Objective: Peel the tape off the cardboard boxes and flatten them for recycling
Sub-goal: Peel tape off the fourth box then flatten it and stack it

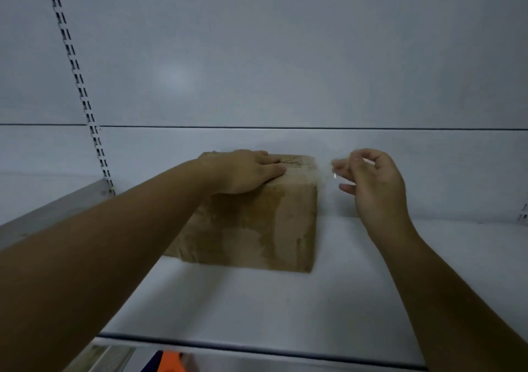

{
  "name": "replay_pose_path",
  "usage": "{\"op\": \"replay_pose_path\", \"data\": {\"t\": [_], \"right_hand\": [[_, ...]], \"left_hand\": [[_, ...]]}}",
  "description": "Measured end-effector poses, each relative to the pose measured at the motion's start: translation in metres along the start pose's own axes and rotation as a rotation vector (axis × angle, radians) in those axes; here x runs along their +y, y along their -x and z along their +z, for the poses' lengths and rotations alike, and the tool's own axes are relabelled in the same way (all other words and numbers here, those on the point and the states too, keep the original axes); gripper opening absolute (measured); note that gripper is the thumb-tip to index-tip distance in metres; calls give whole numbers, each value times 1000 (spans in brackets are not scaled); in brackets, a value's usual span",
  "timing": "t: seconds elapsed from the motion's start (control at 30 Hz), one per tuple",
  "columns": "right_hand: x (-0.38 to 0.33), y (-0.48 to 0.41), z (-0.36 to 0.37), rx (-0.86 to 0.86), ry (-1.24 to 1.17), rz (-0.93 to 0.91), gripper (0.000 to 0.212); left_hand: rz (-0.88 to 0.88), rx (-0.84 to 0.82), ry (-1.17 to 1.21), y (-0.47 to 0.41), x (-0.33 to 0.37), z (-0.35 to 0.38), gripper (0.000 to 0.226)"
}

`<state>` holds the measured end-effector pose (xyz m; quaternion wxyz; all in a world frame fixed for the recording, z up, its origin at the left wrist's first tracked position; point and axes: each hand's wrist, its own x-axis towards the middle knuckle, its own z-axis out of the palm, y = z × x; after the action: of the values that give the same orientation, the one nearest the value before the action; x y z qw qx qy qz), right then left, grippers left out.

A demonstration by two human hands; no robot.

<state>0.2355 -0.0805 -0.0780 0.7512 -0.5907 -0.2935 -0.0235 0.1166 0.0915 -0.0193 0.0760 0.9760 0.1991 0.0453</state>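
Cardboard box (pixel 257 223) on shelf (pixel 285 300), centre. Left grip (pixel 243 171) flat on box top, fingers straight, pressing down. Right grip (pixel 377 183) just right of box's top edge, pinching clear tape strip (pixel 325 169). Strip faint, runs leftward to box. Judgement: next pull goes rightward, away from box.

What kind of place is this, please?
Probably a shop or stockroom: the cardboard box sits on a white metal shelf, and a slotted rail runs up the white back panel, as on store shelving.
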Motion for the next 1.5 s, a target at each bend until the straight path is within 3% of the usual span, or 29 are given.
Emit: {"op": "replay_pose_path", "data": {"t": [0.1,0.2,0.3,0.5,0.6,0.67,0.9,1.03,1.2,1.3,1.43,1.5], "right_hand": [[-2,-4,-21,140,126,1,10],[5,13,-24,-125,359,127,30],[11,28,-11,-385,198,359,36],[7,27,-5,-440,-289,469,27],[6,29,-7,-511,-206,419,19],[5,30,-6,-495,-127,350,12],[-3,37,-3,-310,75,140,20],[-7,37,-4,-314,-33,248,26],[-15,31,-12,-351,-451,508,30],[-20,29,-17,-375,-462,530,30],[-14,29,-22,-192,-26,237,32],[-11,32,-18,-72,73,35,26]], "left_hand": [[-37,35,39,-5,0,3,55],[-36,69,57,-7,-1,6,54],[-17,108,22,-6,1,9,55],[6,135,11,-3,4,9,55],[6,137,12,-2,5,8,56],[1,134,3,-2,6,8,56],[-6,132,30,0,8,9,55],[-18,120,56,-3,10,11,55],[-9,133,13,-4,16,12,54],[0,122,21,-6,16,11,55],[16,116,8,-6,15,11,55],[31,132,-13,-4,15,12,56]]}}
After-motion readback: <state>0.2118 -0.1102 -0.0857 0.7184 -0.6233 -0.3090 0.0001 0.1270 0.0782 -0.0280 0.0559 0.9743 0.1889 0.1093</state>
